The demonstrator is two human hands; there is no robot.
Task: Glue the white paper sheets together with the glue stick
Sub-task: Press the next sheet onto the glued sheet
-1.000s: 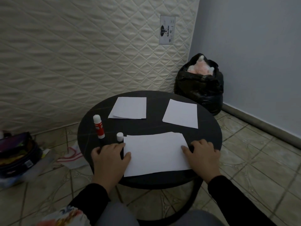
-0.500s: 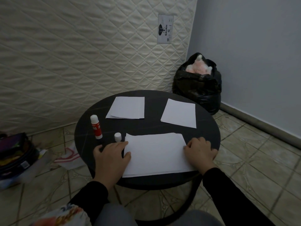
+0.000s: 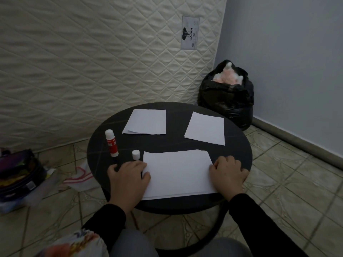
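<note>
The left hand (image 3: 128,178) and right hand (image 3: 227,174) are laid flat, unclenched, on the two ends of the near paper stack (image 3: 177,173), nothing gripped. The glue stick (image 3: 111,143) is stood upright just left of it, with its cap (image 3: 135,154) off beside it. Two more sheets (image 3: 146,121) (image 3: 205,128) are parked further back on the round table (image 3: 170,143). Risk: layers get slid crooked if pressed unevenly, and uncapped glue probably dries.

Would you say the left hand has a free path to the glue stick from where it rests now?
Probably yes: the left hand lies flat just near of the upright glue stick, with only bare table between; the loose cap stands off to the side.
</note>
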